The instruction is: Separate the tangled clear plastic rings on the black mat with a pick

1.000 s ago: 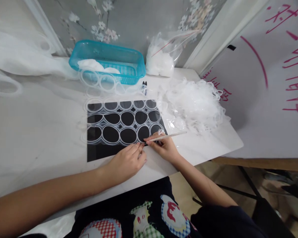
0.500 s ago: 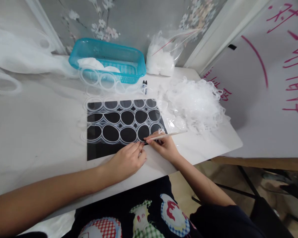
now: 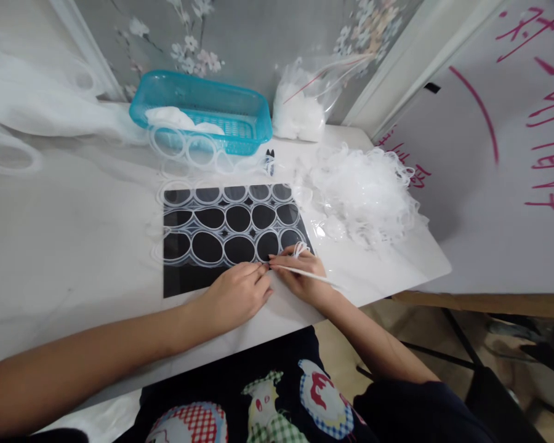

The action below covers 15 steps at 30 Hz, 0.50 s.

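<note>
A translucent sheet of white rings [image 3: 228, 229] lies over a black rectangular mat [image 3: 184, 282] on the white table. At the sheet's lower edge, my left hand [image 3: 237, 292] rests with its fingers curled and pressed together; what is between the fingertips is too small to make out. Just right of it, almost touching, my right hand [image 3: 307, 278] is closed on a thin white stick [image 3: 300, 271], its tip end near the left fingertips. Thin white loops [image 3: 300, 248] hang at the right hand's fingers.
Behind the mat stands a blue plastic basket [image 3: 253, 130] with white pieces inside. A clear zip bag [image 3: 300, 117] of white material stands beside it. A pile of white ring scraps [image 3: 367, 194] covers the table's right side. More translucent ring sheeting [image 3: 23, 98] lies at far left.
The white stick has swung so its outer end points lower, toward my right wrist. My right hand has turned slightly; the left hand has hardly moved.
</note>
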Available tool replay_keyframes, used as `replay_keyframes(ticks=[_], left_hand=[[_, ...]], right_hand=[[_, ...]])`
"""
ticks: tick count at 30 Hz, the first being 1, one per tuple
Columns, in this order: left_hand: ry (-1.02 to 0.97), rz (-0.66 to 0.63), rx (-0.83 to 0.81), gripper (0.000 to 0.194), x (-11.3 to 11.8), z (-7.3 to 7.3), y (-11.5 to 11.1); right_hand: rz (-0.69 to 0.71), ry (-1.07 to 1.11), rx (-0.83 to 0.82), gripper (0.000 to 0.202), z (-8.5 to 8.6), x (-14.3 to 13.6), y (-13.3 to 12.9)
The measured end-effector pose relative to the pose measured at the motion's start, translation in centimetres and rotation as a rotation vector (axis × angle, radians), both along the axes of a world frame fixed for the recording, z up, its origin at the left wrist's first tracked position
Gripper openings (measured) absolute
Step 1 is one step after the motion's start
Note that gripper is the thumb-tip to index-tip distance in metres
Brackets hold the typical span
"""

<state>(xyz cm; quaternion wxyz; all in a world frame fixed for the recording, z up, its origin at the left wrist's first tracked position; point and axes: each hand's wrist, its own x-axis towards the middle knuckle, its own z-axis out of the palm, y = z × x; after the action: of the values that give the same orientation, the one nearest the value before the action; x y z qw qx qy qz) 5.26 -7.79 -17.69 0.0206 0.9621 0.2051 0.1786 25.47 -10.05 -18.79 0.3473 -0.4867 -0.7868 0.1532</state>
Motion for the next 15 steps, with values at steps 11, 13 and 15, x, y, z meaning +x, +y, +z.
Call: replay_keyframes(ticks=[11, 13, 15], left_hand=[[-0.016, 0.01, 0.091, 0.021, -0.2, -0.47, -0.22], [-0.012, 0.011, 0.071, 0.02, -0.13, -0.47, -0.16], [-0.025, 0.008, 0.038, 0.019, -0.03, -0.42, -0.01]], right_hand=[[0.095, -0.214, 0.208, 0.031, -0.56, 0.49, 0.26], [0.094, -0.208, 0.199, 0.032, -0.73, 0.53, 0.19], [0.102, -0.205, 0.193, 0.032, -0.96, 0.66, 0.09]])
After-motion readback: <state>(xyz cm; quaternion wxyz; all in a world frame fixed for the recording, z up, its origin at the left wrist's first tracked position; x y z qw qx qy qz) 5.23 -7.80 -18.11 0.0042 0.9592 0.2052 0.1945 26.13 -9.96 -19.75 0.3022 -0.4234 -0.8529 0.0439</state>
